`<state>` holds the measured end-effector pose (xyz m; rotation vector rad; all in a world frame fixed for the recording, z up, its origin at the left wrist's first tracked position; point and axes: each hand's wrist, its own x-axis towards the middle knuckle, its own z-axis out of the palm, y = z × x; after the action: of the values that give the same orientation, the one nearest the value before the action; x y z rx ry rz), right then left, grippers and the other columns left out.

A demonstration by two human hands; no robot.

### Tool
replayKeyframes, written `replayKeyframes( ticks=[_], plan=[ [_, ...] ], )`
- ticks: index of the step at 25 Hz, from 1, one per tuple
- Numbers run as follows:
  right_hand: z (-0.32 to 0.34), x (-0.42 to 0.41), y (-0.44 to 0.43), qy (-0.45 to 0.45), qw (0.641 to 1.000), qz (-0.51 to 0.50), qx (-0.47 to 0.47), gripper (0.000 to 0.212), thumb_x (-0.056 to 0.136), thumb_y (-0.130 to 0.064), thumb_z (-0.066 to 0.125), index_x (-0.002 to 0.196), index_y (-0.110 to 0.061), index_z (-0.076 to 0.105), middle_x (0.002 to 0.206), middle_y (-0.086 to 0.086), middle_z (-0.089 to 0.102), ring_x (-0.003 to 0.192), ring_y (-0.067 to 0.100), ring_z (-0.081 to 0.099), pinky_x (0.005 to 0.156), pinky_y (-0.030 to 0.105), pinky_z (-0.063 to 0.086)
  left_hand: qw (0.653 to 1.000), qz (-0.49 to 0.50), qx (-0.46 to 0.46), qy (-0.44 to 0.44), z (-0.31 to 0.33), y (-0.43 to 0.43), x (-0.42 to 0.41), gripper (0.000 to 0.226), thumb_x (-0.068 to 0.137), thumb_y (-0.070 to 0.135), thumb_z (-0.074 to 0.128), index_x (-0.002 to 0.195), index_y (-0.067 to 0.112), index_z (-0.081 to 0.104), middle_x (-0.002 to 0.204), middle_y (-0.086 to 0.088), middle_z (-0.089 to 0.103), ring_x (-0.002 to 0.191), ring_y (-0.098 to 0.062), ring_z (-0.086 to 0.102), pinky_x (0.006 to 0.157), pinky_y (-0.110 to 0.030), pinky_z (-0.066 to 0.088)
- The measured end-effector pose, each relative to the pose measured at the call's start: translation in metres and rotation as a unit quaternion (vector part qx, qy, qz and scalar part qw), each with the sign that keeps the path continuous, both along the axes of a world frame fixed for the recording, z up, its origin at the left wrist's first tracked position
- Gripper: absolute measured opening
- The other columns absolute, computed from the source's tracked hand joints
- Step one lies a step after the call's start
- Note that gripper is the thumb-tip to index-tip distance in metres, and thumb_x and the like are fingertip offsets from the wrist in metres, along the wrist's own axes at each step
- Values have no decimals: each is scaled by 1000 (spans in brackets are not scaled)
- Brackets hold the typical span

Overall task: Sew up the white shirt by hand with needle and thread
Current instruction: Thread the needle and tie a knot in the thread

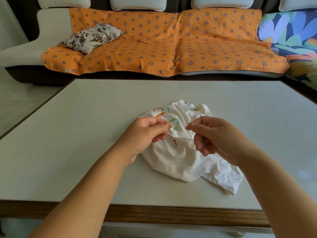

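Shirt (176, 157): white, crumpled in a heap on the tabletop (77, 134), approx. centre, slightly to your right. Not flat; folds bunch twd the middle. Printed motif (orange, teal, yellow strokes) faces up on the far-left part, partly covered. A ribbed edge band is turned up at the far side. One loose end trails twd your near right. Thread (179, 125): faint pale line above the shirt, betw. the pinch of your left hand (145, 134) and that of your right hand (214, 136); barely resolvable. Needle: too small to make out.
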<state>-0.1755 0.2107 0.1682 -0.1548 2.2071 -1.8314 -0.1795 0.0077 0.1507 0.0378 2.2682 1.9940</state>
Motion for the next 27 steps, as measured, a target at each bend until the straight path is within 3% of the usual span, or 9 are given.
replayKeyframes(
  ticks=[11,20,24,27],
  plan=[
    [0,2,-4,16,1000,-5,10,15,103,-16,46,95,-6,55,51,11,59,33,18,47,34,21,30,1000,1,-9,0,-1,-2,1,10,91,16,64,94,10,72,65,9,65,69,-7,60,77,-26,47],
    [-1,3,-3,32,999,-14,24,20,105,-20,40,106,-6,55,48,9,56,33,19,45,35,20,29,1000,1,-11,-7,0,-2,2,11,91,15,64,94,9,72,65,9,65,67,-7,60,77,-25,47],
    [1,6,-3,11,998,29,45,33,103,-38,41,107,-16,65,50,11,56,37,19,46,38,23,33,1000,3,-10,-5,1,-1,1,12,91,15,64,96,7,72,65,9,65,68,-7,60,78,-26,47],
    [2,8,-4,-1,994,70,86,33,96,-42,52,104,-16,70,49,10,55,36,18,46,39,23,32,1000,3,-11,-4,1,-2,2,12,91,15,64,96,9,72,66,8,65,69,-6,60,79,-27,47]
  ],
)
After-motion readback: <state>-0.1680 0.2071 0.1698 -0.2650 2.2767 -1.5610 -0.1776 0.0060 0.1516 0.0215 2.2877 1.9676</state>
